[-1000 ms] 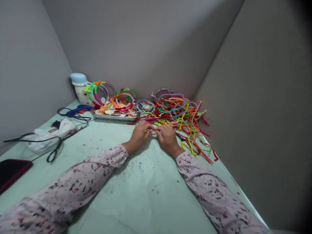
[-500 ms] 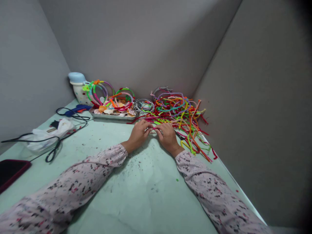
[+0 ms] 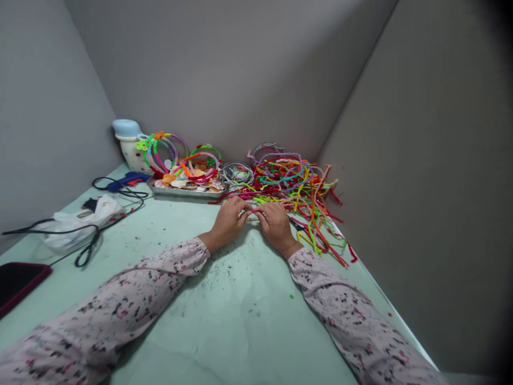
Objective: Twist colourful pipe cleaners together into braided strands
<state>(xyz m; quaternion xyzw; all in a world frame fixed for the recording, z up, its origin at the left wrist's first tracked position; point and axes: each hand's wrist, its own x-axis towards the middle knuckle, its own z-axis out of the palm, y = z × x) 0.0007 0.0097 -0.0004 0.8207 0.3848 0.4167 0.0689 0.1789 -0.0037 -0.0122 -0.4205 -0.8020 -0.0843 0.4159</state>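
Note:
My left hand (image 3: pixel 229 220) and my right hand (image 3: pixel 276 223) rest close together on the pale green table (image 3: pixel 224 310), fingers curled and pinched on a short pink pipe cleaner (image 3: pixel 253 212) held between them. Just beyond my fingers lies a tangled heap of coloured pipe cleaners (image 3: pixel 294 184), red, yellow, green, purple and orange. Both forearms wear speckled pink sleeves.
A metal tray (image 3: pixel 186 191) with shell-like pieces and wrapped headbands (image 3: pixel 168 152) stands at the back left, beside a white jar with a blue lid (image 3: pixel 127 140). A blue glue gun (image 3: pixel 126 181), black cables (image 3: pixel 86 243), a plastic bag (image 3: pixel 76 219) and a dark red-edged tablet (image 3: pixel 18 280) lie left. Grey walls enclose the table.
Both hands stay pinched on the pink pipe cleaner with only slight finger movement; the view has shifted a little downward since the earliest frame.

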